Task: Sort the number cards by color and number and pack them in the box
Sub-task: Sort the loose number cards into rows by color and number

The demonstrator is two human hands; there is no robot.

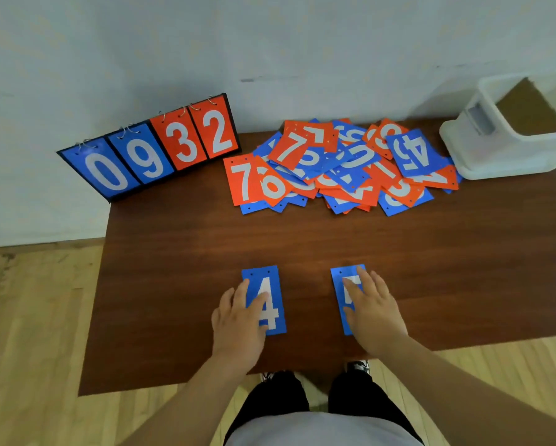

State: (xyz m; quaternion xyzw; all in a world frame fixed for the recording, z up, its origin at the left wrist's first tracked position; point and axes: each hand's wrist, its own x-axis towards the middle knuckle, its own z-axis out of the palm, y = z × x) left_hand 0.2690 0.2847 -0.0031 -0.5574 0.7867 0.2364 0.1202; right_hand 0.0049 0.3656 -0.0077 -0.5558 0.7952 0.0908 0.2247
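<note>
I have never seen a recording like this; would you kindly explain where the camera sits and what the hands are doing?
There is no machine here: a person wears one camera on the head, looking down at their own hands. The left hand rests flat on a blue 4 card; the right hand rests flat on a second blue card, covering most of its number. Nothing is gripped. Both cards lie on the brown table. Farther back lies a mixed pile of red and blue number cards, a flip scoreboard showing 0 9 3 2 stands at the left, and a white box sits at the right.
</note>
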